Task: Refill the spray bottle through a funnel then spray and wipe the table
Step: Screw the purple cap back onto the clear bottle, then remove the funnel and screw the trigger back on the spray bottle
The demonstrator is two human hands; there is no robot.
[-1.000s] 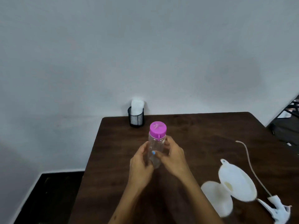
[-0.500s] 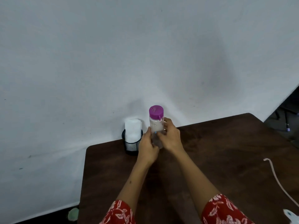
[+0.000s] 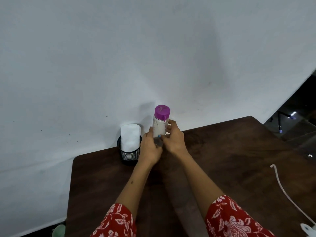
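gripping clear cylindrical bottle (image 3: 159, 129), both hands (image 3: 162, 144).

I count one clear bottle (image 3: 159, 129) with one purple cap (image 3: 162, 111), one mesh cup (image 3: 129, 153) of napkins (image 3: 130, 137), one white tube (image 3: 287, 194), two hands.

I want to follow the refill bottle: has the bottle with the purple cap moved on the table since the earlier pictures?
Yes. The bottle with the purple cap, held by both hands, has gone toward the table's far edge and now stands close beside the mesh napkin holder, where earlier a clear gap separated them.
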